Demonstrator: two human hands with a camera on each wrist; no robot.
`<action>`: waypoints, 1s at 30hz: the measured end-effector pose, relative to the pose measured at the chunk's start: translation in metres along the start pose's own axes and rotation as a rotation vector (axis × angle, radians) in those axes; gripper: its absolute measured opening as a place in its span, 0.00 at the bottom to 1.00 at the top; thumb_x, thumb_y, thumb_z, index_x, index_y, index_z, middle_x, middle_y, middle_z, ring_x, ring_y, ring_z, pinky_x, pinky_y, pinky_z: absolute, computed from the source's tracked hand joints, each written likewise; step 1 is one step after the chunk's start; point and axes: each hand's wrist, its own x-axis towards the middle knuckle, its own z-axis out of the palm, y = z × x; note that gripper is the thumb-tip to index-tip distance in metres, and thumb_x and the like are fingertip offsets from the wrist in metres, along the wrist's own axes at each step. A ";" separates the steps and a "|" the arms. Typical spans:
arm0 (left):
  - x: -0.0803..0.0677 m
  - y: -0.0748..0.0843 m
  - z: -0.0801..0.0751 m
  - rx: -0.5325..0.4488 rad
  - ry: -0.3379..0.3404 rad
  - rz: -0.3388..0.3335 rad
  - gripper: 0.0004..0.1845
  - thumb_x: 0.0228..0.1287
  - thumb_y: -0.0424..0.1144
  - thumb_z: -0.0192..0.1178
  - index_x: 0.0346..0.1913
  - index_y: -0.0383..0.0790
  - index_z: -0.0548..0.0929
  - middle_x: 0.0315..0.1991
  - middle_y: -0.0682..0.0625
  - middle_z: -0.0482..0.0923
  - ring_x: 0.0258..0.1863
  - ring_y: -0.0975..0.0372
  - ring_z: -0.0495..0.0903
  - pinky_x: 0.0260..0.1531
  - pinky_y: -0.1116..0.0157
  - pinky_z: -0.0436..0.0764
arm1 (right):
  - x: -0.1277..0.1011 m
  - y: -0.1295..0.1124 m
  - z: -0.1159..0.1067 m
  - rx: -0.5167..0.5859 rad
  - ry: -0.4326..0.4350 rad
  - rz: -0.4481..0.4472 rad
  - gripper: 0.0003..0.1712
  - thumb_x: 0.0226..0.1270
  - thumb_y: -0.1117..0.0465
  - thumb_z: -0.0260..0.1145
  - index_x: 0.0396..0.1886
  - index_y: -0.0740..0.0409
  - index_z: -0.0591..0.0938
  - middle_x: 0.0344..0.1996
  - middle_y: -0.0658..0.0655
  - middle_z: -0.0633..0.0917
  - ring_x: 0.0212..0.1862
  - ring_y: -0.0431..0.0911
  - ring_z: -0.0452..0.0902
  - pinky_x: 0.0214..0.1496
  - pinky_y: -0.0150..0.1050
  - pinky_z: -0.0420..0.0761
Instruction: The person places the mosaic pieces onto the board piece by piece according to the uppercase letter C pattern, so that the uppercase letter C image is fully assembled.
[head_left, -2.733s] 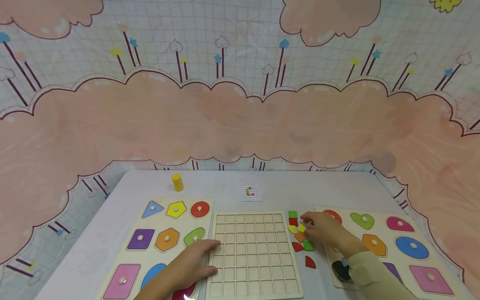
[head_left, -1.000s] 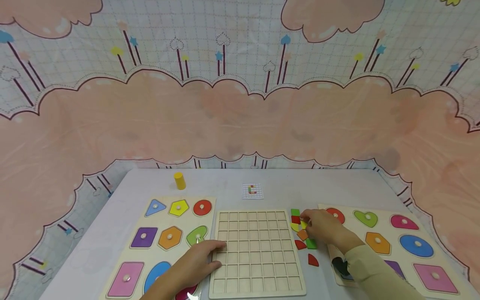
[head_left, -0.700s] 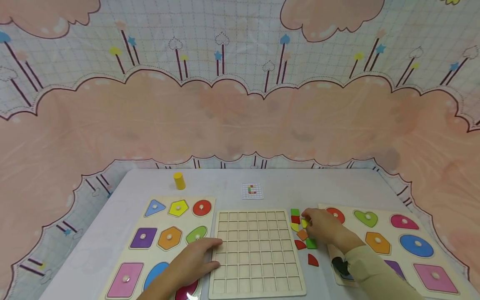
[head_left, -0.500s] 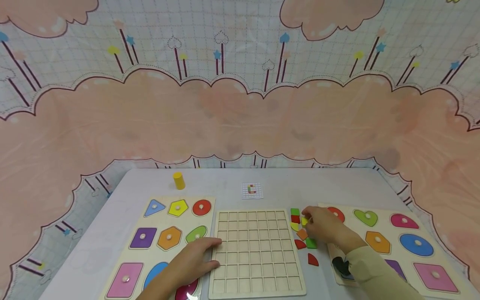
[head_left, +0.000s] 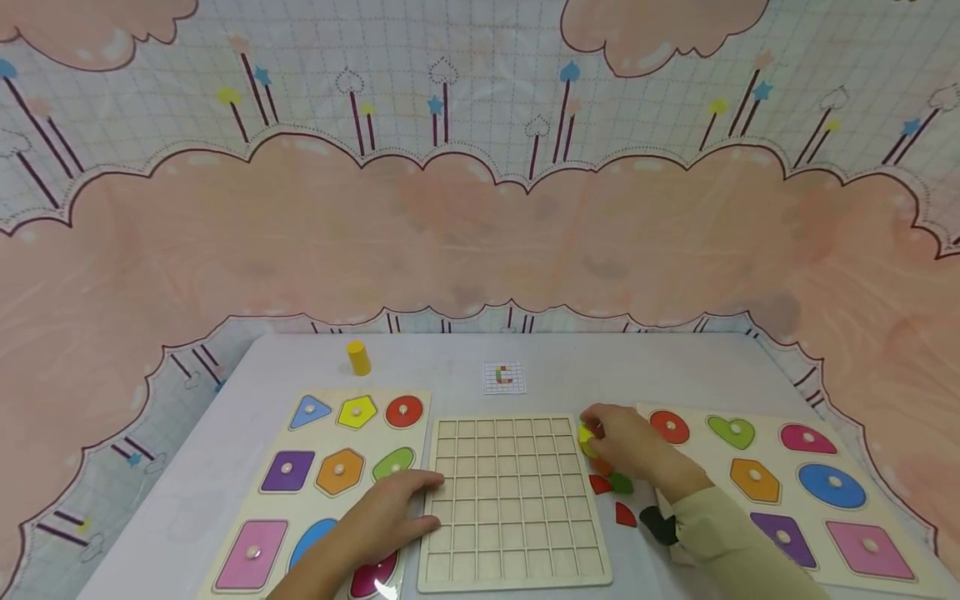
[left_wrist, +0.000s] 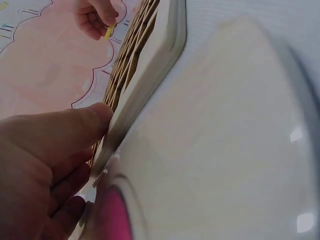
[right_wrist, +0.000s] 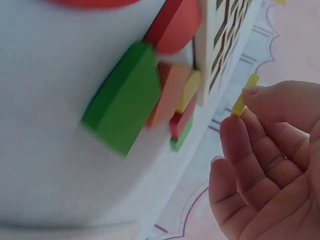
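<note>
My right hand [head_left: 592, 429] pinches a small yellow tile [head_left: 586, 433] between thumb and forefinger, just off the top right corner of the wooden grid board [head_left: 513, 500]. The right wrist view shows that yellow tile [right_wrist: 245, 95] held in the air above the table. Loose tiles lie beside the board: a green one [head_left: 621, 482], a red one [head_left: 599, 483], a red quarter round [head_left: 625, 515]. Up close, the green tile [right_wrist: 125, 100] and an orange tile [right_wrist: 170, 95] lie together. My left hand [head_left: 429, 500] rests on the board's left edge, its thumb [left_wrist: 75, 130] against the rim.
A shape puzzle board [head_left: 310, 446] lies left of the grid, and another shape puzzle board [head_left: 787, 467] lies to the right. A small pattern card [head_left: 504, 377] and a yellow cylinder [head_left: 358, 357] stand farther back. A printed cloth backdrop rises behind the table.
My right hand has picked the yellow tile out of the pile and moved left and up toward the grid's top right corner. The left hand has stayed on the board's edge.
</note>
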 end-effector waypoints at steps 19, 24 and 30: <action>0.000 0.001 0.000 -0.016 0.000 0.000 0.26 0.59 0.42 0.72 0.59 0.37 0.81 0.56 0.48 0.80 0.60 0.49 0.76 0.61 0.45 0.73 | 0.013 -0.026 0.017 0.016 -0.006 -0.037 0.17 0.62 0.69 0.69 0.51 0.64 0.82 0.41 0.53 0.84 0.41 0.45 0.78 0.48 0.44 0.83; 0.000 0.000 0.000 -0.013 -0.008 -0.010 0.26 0.59 0.42 0.72 0.59 0.38 0.81 0.56 0.48 0.80 0.60 0.49 0.76 0.61 0.45 0.73 | 0.016 -0.031 0.022 0.042 -0.015 -0.044 0.17 0.62 0.69 0.70 0.50 0.64 0.82 0.41 0.53 0.84 0.41 0.45 0.79 0.48 0.44 0.83; 0.000 0.000 0.001 -0.016 -0.008 -0.014 0.25 0.58 0.41 0.73 0.58 0.38 0.82 0.55 0.48 0.81 0.59 0.49 0.76 0.61 0.45 0.74 | 0.020 -0.037 0.028 0.036 0.000 -0.070 0.16 0.60 0.69 0.71 0.49 0.64 0.83 0.40 0.53 0.85 0.41 0.46 0.80 0.48 0.46 0.83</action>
